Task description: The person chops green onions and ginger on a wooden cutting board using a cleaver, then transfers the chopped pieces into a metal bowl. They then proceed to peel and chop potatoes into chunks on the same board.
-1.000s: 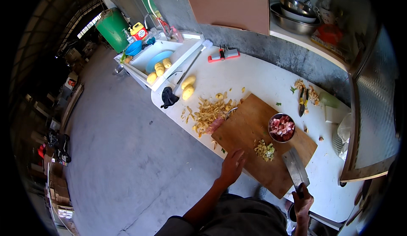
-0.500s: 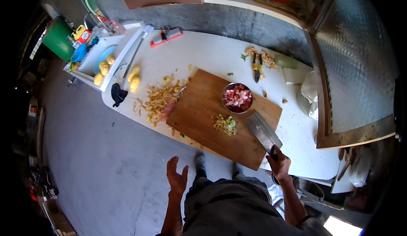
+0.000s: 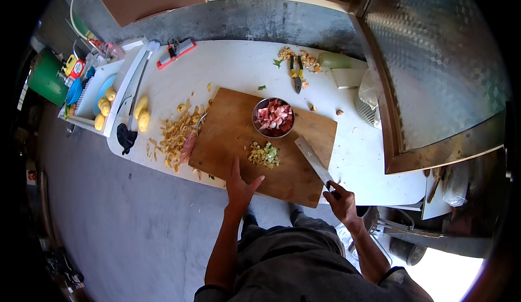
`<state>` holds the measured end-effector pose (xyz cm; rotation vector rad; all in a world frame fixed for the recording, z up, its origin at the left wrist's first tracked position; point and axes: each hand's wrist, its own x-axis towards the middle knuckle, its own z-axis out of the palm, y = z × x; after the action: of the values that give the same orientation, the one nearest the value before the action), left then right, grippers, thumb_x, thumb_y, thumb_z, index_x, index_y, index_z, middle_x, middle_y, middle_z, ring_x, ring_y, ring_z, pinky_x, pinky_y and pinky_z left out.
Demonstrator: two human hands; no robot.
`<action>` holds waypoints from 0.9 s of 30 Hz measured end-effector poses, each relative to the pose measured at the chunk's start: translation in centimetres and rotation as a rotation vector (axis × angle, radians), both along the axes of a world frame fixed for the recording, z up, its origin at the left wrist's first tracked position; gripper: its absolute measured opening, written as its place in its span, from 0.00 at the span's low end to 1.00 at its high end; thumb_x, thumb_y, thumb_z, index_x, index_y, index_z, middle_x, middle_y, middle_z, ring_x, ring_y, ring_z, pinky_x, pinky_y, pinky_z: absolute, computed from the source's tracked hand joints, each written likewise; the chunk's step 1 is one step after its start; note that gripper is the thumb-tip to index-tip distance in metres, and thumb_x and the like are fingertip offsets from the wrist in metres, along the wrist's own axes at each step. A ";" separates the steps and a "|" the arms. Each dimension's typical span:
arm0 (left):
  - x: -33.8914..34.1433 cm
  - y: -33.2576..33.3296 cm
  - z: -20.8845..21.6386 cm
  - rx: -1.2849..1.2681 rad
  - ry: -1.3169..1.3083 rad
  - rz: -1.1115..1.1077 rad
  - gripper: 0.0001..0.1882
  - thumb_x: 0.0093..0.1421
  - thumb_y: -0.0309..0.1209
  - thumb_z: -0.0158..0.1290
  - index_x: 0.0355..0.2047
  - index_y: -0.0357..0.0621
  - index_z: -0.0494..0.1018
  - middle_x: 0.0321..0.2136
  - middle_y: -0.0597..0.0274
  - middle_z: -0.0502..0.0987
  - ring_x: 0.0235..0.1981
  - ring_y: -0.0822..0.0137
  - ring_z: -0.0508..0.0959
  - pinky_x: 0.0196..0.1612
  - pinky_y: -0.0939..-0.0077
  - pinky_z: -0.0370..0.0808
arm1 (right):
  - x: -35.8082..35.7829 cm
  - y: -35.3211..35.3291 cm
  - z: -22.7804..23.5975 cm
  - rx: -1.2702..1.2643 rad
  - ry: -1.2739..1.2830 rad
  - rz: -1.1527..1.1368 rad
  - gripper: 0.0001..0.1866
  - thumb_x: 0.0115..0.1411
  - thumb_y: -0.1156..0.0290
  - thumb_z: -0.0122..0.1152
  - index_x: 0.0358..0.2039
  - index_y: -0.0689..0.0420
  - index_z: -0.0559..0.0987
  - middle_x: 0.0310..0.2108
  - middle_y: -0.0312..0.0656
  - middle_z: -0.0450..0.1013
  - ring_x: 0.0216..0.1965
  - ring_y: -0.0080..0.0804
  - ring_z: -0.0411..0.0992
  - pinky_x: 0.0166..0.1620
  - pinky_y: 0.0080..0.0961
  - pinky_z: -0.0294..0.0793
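Note:
My right hand [image 3: 343, 203] is wrapped round the handle of a cleaver [image 3: 313, 160], whose blade slants over the right part of the wooden cutting board [image 3: 222, 123]. With thumb and fingers apart, my left hand [image 3: 242, 189] is over the board's near edge and holds nothing; whether it touches the wood I cannot tell. Between the two hands, on the board, lies a small heap of chopped pale and green pieces [image 3: 264, 155]. Just beyond it stands a round metal bowl [image 3: 254, 123] filled with cut raw meat [image 3: 274, 115].
Peelings [image 3: 176, 136] are piled left of the board on the white table [image 3: 228, 63]. Potatoes [image 3: 143, 113] lie beside the sink [image 3: 87, 106]. Pliers [image 3: 297, 75] rest at the back near shell scraps. A framed glass panel [image 3: 434, 79] juts in at right.
My left hand has moved forward from beside the table to the board's near edge. The cleaver has turned, its blade now appearing narrower. The whole view has shifted.

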<state>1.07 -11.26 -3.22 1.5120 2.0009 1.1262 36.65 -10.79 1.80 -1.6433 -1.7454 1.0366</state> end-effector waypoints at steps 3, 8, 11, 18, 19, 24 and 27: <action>0.6 2.6 -0.6 0.078 -0.005 -0.066 0.56 0.52 0.38 0.77 0.74 0.31 0.58 0.72 0.34 0.63 0.73 0.39 0.64 0.74 0.51 0.62 | -0.1 -1.0 0.2 -0.069 0.056 -0.088 0.20 0.65 0.72 0.74 0.56 0.65 0.83 0.18 0.39 0.71 0.22 0.17 0.63 0.26 0.24 0.67; 0.9 4.0 -3.4 0.179 0.036 -0.064 0.55 0.54 0.37 0.77 0.75 0.32 0.58 0.72 0.35 0.62 0.73 0.39 0.63 0.75 0.49 0.59 | 0.8 -2.1 0.3 0.086 -0.085 -0.048 0.23 0.63 0.69 0.76 0.57 0.60 0.83 0.28 0.47 0.83 0.27 0.29 0.81 0.34 0.28 0.81; 0.1 3.6 -2.9 0.191 -0.013 -0.005 0.52 0.56 0.37 0.75 0.74 0.32 0.59 0.70 0.35 0.66 0.71 0.37 0.66 0.74 0.48 0.60 | 0.8 -1.6 1.0 0.208 -0.155 -0.027 0.26 0.60 0.65 0.78 0.57 0.57 0.82 0.35 0.48 0.86 0.36 0.44 0.87 0.39 0.37 0.85; -1.2 8.6 7.1 0.414 0.087 0.030 0.38 0.61 0.28 0.68 0.69 0.33 0.67 0.66 0.38 0.71 0.65 0.43 0.73 0.67 0.53 0.71 | 1.0 -0.5 0.0 0.211 -0.162 -0.080 0.25 0.57 0.63 0.78 0.54 0.57 0.84 0.36 0.48 0.85 0.37 0.47 0.85 0.40 0.39 0.84; -1.8 9.7 8.9 0.442 0.063 -0.002 0.37 0.62 0.27 0.68 0.69 0.34 0.67 0.65 0.39 0.71 0.63 0.44 0.75 0.65 0.55 0.73 | 0.9 -0.5 -0.8 0.226 -0.207 -0.090 0.25 0.57 0.62 0.78 0.53 0.56 0.84 0.34 0.46 0.85 0.35 0.46 0.85 0.39 0.38 0.84; -4.7 16.6 23.0 0.651 0.104 -0.145 0.29 0.63 0.22 0.65 0.65 0.36 0.74 0.63 0.48 0.74 0.50 0.56 0.81 0.50 0.64 0.81 | 0.5 -0.1 -2.3 0.217 -0.199 -0.078 0.24 0.55 0.65 0.81 0.52 0.54 0.85 0.31 0.47 0.85 0.32 0.43 0.86 0.36 0.33 0.83; -6.8 20.7 30.3 0.687 0.224 -0.219 0.25 0.65 0.23 0.63 0.62 0.34 0.75 0.63 0.46 0.76 0.45 0.54 0.84 0.48 0.63 0.82 | 0.6 0.1 -2.1 0.179 -0.191 -0.036 0.26 0.55 0.62 0.81 0.53 0.54 0.85 0.33 0.47 0.86 0.34 0.44 0.87 0.40 0.36 0.85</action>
<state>-5.77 9.41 27.12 2.2076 1.5828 1.7124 37.29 -10.66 -0.33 -1.6984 -1.8632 0.7037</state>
